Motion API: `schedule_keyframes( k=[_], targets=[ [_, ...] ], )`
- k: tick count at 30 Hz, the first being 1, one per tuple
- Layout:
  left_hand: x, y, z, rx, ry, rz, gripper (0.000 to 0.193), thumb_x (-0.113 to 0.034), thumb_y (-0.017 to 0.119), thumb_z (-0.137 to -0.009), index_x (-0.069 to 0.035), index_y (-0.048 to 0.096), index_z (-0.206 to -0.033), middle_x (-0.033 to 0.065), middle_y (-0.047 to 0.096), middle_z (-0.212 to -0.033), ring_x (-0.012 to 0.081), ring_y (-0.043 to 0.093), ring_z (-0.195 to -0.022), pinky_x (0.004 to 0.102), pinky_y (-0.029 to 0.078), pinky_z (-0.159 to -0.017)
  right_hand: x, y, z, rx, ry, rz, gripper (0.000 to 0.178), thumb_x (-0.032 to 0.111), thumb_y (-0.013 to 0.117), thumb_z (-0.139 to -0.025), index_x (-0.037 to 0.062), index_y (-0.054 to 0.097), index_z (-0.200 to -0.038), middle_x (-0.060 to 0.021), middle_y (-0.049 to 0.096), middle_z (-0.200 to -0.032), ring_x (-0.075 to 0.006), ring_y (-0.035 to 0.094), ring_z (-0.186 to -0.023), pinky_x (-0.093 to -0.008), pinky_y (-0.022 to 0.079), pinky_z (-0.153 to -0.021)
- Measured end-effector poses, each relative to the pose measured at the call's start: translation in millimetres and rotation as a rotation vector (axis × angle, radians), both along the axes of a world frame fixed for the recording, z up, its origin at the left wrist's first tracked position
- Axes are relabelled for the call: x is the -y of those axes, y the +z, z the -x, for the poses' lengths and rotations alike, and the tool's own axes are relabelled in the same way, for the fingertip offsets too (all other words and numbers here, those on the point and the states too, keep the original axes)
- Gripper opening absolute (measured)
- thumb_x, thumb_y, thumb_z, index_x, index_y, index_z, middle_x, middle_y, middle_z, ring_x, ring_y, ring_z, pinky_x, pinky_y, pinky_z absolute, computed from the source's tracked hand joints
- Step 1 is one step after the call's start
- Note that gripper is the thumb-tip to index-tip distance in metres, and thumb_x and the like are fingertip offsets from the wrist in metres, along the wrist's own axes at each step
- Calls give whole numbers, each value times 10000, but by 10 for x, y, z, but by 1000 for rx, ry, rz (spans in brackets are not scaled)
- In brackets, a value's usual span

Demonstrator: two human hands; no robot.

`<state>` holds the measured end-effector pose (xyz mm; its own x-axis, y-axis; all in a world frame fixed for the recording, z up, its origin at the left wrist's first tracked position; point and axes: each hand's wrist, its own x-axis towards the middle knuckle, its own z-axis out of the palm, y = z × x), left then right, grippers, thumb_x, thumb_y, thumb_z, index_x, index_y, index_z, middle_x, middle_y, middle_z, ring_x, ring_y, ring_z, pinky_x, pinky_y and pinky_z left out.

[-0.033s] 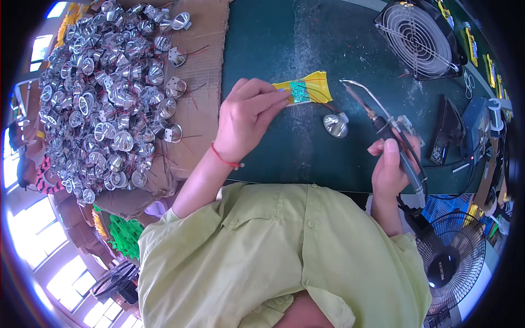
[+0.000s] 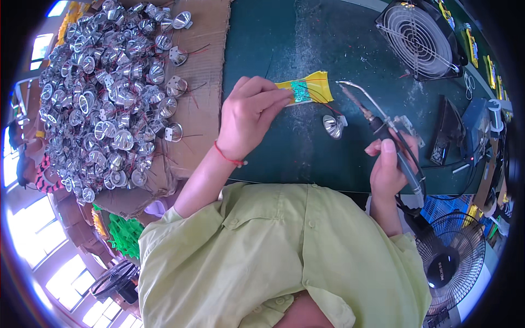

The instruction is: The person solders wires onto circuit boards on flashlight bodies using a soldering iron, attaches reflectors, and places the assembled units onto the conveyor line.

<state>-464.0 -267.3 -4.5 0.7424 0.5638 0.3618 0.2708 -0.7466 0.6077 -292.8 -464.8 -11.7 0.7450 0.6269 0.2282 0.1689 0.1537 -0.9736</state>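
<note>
My left hand [image 2: 249, 112] is closed in a pinch at the left edge of a small green circuit board [image 2: 299, 92]; its fingers hide what they grip. The board lies on a yellow piece [image 2: 319, 87], with thin red and dark wires across it. Wires run from there to a shiny cone-shaped lamp reflector [image 2: 332, 126] resting on the table. My right hand [image 2: 389, 164] is wrapped around a soldering iron [image 2: 381, 127] with a thin curved metal tube along it. Both tips point left, just right of the yellow piece and apart from it.
A large heap of silver lamp reflectors [image 2: 109, 109] with wires covers the cardboard [image 2: 205, 49] on the left. A square fan with a wire guard [image 2: 415, 41] stands at the back right. Near it are a dark holder [image 2: 447, 131] and a blue box [image 2: 474, 126] on the green table [image 2: 262, 147].
My right hand has shifted slightly left with the soldering iron. The lamp reflector has turned a little on the table. My left hand and the board have moved slightly to the right.
</note>
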Motion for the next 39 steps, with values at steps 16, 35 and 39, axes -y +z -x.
schedule_keyframes(
  k=[16,35,39],
  targets=[
    [106,-6,-217,-97,185,124,88,-44,694,-617,-46,668,-701,62,568,-784,209,551,-753,312,466,-677,-233,17,199,-71,157,110,179,28,638,-788,-41,532,-916,-100,595,-744,-109,603,-578,-202,473,-505],
    [102,-73,-249,-61,199,154,110,-46,699,-557,-62,598,-596,43,541,-767,237,524,-751,343,425,-675,-220,32,181,-153,105,111,183,29,642,-786,-46,533,-913,-107,593,-737,-128,606,-576,-219,487,-517],
    [94,-64,-238,-66,188,139,109,-48,699,-566,-62,594,-595,43,541,-761,235,524,-738,341,426,-668,-178,39,145,-139,98,50,184,24,628,-794,-49,525,-928,-116,591,-737,-139,604,-575,-229,496,-522]
  ],
)
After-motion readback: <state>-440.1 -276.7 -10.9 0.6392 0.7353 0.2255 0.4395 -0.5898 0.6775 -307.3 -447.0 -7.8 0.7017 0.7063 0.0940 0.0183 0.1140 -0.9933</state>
